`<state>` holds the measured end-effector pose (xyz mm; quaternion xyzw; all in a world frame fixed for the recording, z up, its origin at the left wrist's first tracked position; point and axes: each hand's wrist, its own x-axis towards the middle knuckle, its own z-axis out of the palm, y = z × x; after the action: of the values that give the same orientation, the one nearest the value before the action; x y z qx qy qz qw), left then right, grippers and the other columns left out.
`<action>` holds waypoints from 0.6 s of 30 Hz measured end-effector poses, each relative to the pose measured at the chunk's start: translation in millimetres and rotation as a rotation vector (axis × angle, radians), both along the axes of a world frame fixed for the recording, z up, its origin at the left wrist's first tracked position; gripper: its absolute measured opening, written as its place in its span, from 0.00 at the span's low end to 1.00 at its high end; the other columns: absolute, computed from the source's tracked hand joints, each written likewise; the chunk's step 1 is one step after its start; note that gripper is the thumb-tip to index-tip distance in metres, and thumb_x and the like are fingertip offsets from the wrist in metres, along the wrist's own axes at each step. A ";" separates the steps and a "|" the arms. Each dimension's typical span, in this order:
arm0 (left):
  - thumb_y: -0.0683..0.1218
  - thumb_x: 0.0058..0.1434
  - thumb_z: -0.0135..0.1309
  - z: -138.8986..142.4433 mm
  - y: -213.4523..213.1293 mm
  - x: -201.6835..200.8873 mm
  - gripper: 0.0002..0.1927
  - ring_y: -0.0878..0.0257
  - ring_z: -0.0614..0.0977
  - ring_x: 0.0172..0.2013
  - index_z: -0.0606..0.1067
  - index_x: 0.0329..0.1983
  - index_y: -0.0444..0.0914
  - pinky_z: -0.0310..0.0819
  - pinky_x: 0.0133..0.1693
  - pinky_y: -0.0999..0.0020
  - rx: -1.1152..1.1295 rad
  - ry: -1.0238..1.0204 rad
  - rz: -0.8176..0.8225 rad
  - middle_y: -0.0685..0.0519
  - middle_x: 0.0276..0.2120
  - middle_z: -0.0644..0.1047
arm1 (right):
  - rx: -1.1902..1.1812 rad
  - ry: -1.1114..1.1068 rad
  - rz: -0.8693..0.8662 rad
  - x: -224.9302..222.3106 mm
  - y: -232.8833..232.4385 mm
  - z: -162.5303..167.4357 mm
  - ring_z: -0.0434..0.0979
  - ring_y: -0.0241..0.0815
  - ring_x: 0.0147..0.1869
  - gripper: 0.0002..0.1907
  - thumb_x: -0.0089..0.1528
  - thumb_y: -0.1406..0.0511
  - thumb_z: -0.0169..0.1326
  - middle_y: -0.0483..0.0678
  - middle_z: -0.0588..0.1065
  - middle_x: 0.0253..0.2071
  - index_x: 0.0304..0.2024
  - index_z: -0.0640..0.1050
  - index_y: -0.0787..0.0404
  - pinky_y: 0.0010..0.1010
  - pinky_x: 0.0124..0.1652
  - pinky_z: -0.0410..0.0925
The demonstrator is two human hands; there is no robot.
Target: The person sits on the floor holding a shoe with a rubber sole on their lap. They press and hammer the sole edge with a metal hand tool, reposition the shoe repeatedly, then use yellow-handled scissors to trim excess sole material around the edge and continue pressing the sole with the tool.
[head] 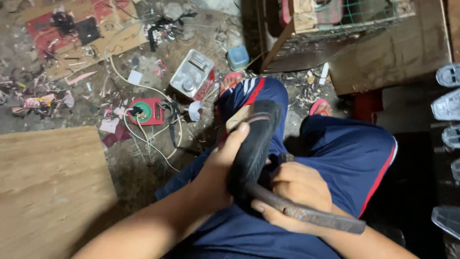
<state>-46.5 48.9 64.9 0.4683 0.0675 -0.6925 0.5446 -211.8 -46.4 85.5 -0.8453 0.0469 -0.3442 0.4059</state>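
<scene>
While you sit low with your knees up in dark blue shorts (345, 158) with red and white side stripes, the head camera looks down on both your hands meeting over your lap. Your left hand (229, 152) is wrapped around a black shoe (253, 144), thumb pressed along its upper edge, holding it on edge with the toe pointing toward twelve o'clock, just left of your raised knee. Your right hand (298, 186) is clenched around a rusty metal tool (306, 211), a dark bar whose free end runs out toward four o'clock and whose near end touches the lower part of the shoe. Whether it is a hammer or a file, you cannot tell from here.

Around you, the dirt floor (143, 76) is littered with scraps. At ten o'clock from the shoe lies a small red round device (146, 111) with white cables (143, 139) trailing from it; at eleven o'clock sits a metal tin (193, 74), and beyond it a pale blue container (237, 56). A plywood board (52, 187) fills the eight o'clock corner. At three o'clock, grey shoes (448, 105) line the frame's edge.
</scene>
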 end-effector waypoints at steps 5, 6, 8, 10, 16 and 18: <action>0.62 0.61 0.53 -14.5 -24.0 4.4 0.25 0.57 0.83 0.35 0.76 0.46 0.37 0.79 0.42 0.61 0.042 0.200 0.017 0.49 0.34 0.79 | 0.103 0.075 -0.044 -10.0 7.5 -7.9 0.81 0.46 0.37 0.13 0.57 0.65 0.66 0.50 0.77 0.34 0.30 0.73 0.59 0.32 0.37 0.73; 0.59 0.56 0.52 -18.9 -35.0 2.2 0.22 0.58 0.85 0.34 0.77 0.44 0.40 0.80 0.43 0.61 0.096 0.191 0.042 0.51 0.32 0.80 | 0.192 0.134 -0.081 -15.3 6.8 -13.4 0.81 0.43 0.36 0.13 0.57 0.65 0.66 0.49 0.78 0.33 0.29 0.72 0.59 0.31 0.36 0.72; 0.59 0.59 0.55 -28.1 -53.8 0.1 0.22 0.59 0.84 0.34 0.75 0.45 0.37 0.81 0.41 0.59 -0.059 0.179 0.054 0.51 0.32 0.79 | 0.378 0.253 -0.163 -24.5 5.3 -28.7 0.81 0.37 0.35 0.13 0.58 0.67 0.65 0.46 0.78 0.33 0.28 0.72 0.60 0.27 0.34 0.72; 0.59 0.61 0.56 -36.5 -62.3 -5.5 0.23 0.59 0.83 0.33 0.75 0.45 0.35 0.81 0.38 0.59 -0.167 0.148 0.072 0.49 0.32 0.78 | 0.664 0.175 -0.240 -30.5 3.9 -47.0 0.74 0.34 0.33 0.11 0.60 0.68 0.65 0.45 0.76 0.30 0.30 0.73 0.61 0.27 0.33 0.68; 0.58 0.63 0.56 -61.8 -77.6 -5.4 0.23 0.62 0.82 0.30 0.75 0.46 0.33 0.81 0.31 0.65 -0.343 -0.069 0.095 0.48 0.31 0.78 | 0.708 0.154 -0.446 -24.0 10.1 -80.1 0.69 0.29 0.28 0.12 0.59 0.69 0.64 0.42 0.76 0.27 0.27 0.73 0.61 0.25 0.29 0.64; 0.56 0.62 0.55 -67.1 -81.0 -2.8 0.21 0.63 0.82 0.28 0.75 0.47 0.34 0.80 0.27 0.67 -0.417 -0.254 0.104 0.49 0.30 0.78 | 0.560 0.185 -0.457 -17.0 6.6 -78.2 0.68 0.29 0.27 0.15 0.59 0.68 0.65 0.42 0.74 0.26 0.25 0.70 0.60 0.25 0.28 0.64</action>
<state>-49.4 -32.2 -2.3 0.4250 -0.1217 -0.5980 0.6685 -228.8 -39.8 7.3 -0.6968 0.3631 -0.3221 0.5281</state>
